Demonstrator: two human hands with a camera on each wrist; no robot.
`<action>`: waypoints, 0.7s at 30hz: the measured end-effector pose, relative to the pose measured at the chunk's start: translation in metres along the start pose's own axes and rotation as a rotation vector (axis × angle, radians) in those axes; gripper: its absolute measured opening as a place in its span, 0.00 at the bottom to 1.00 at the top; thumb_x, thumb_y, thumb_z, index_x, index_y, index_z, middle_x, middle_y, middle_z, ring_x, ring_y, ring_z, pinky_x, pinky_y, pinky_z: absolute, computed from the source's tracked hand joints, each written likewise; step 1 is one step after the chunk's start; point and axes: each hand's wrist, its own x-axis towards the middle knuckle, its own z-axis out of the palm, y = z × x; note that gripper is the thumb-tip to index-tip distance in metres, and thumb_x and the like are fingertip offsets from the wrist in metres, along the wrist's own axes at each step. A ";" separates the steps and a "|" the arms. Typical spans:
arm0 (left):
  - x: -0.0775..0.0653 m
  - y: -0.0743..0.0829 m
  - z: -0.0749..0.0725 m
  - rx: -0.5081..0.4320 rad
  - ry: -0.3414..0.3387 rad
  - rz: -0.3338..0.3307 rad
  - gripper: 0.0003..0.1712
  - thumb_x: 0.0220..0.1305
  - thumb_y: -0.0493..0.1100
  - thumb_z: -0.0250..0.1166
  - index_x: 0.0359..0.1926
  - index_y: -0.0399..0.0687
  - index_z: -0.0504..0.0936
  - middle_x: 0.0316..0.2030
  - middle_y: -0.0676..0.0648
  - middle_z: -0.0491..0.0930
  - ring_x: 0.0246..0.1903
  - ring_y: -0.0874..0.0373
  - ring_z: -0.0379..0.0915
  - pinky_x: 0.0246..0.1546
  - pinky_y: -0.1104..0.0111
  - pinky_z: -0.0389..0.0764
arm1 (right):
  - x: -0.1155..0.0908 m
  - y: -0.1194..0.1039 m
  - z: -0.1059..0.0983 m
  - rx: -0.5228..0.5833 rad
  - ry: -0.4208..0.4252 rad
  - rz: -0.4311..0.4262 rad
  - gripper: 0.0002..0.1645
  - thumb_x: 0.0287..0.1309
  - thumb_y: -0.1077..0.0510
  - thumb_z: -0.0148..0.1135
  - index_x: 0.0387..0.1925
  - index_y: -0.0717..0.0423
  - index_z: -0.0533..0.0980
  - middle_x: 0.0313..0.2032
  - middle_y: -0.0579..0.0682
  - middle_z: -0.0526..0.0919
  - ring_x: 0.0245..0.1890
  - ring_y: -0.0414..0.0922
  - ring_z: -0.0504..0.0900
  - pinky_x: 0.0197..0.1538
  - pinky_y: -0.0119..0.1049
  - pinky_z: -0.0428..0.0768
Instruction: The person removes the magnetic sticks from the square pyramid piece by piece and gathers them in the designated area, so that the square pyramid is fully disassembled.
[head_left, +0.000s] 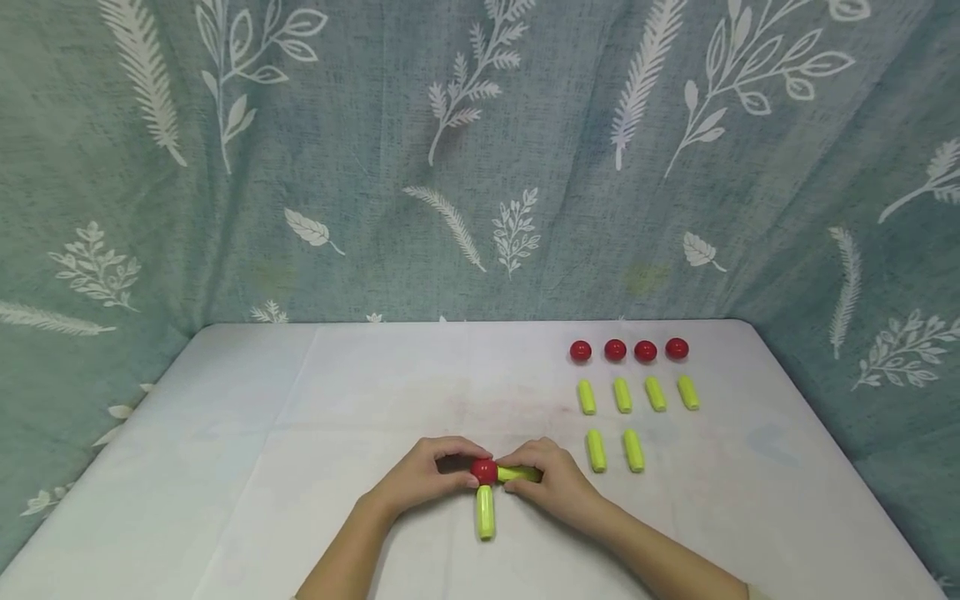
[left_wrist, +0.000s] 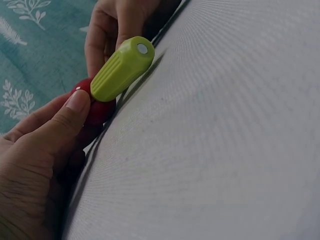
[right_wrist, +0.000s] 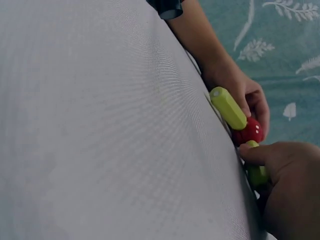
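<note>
My left hand (head_left: 426, 475) pinches a red ball (head_left: 484, 472) between thumb and fingers, near the table's front. One yellow-green rod (head_left: 486, 513) points from the ball toward me; in the left wrist view this rod (left_wrist: 120, 70) has ridged sides and a silvery disc on its free end. A second yellow-green rod (head_left: 519, 473) lies on the ball's right side, its inner end right at the ball. The thumb and fingers of my right hand (head_left: 553, 479) grip that rod and cover part of it. In the right wrist view the red ball (right_wrist: 251, 131) sits between both rods.
Several red balls (head_left: 615, 350) stand in a row at the table's back right. Below them lie several yellow-green rods (head_left: 622, 396) in a row, then two more rods (head_left: 596, 451) nearer me. A patterned green-blue curtain (head_left: 375, 167) hangs behind the white table (head_left: 337, 400).
</note>
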 end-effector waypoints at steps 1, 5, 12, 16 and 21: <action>0.000 -0.002 0.000 0.004 -0.005 0.006 0.17 0.56 0.37 0.68 0.48 0.40 0.81 0.44 0.45 0.83 0.44 0.62 0.77 0.48 0.64 0.78 | 0.000 -0.001 0.000 -0.006 -0.002 -0.004 0.15 0.49 0.54 0.71 0.43 0.46 0.83 0.38 0.39 0.84 0.38 0.35 0.73 0.38 0.28 0.72; 0.000 -0.013 0.001 0.020 -0.016 0.010 0.17 0.57 0.38 0.67 0.49 0.41 0.80 0.45 0.45 0.83 0.45 0.62 0.77 0.48 0.64 0.78 | 0.000 -0.002 -0.001 -0.027 -0.008 -0.023 0.15 0.49 0.55 0.71 0.42 0.47 0.84 0.35 0.39 0.84 0.37 0.34 0.73 0.38 0.28 0.73; -0.001 -0.028 0.001 0.034 0.006 -0.047 0.19 0.56 0.45 0.68 0.51 0.51 0.81 0.47 0.53 0.82 0.48 0.63 0.76 0.51 0.68 0.76 | -0.002 0.000 -0.005 -0.025 -0.016 -0.033 0.14 0.50 0.56 0.70 0.42 0.50 0.83 0.34 0.40 0.83 0.37 0.35 0.74 0.39 0.29 0.74; -0.003 -0.028 -0.001 0.027 0.042 -0.075 0.20 0.54 0.46 0.69 0.50 0.53 0.81 0.46 0.55 0.82 0.49 0.63 0.76 0.52 0.68 0.76 | -0.004 0.002 -0.005 -0.018 0.007 -0.016 0.15 0.49 0.56 0.71 0.42 0.50 0.82 0.37 0.40 0.83 0.40 0.37 0.76 0.44 0.31 0.76; -0.002 -0.027 -0.001 0.032 0.056 -0.079 0.19 0.52 0.43 0.71 0.48 0.51 0.82 0.45 0.54 0.83 0.47 0.64 0.76 0.51 0.67 0.76 | -0.007 0.003 -0.003 -0.024 0.004 -0.013 0.18 0.50 0.58 0.70 0.45 0.49 0.79 0.41 0.39 0.81 0.42 0.35 0.75 0.46 0.31 0.77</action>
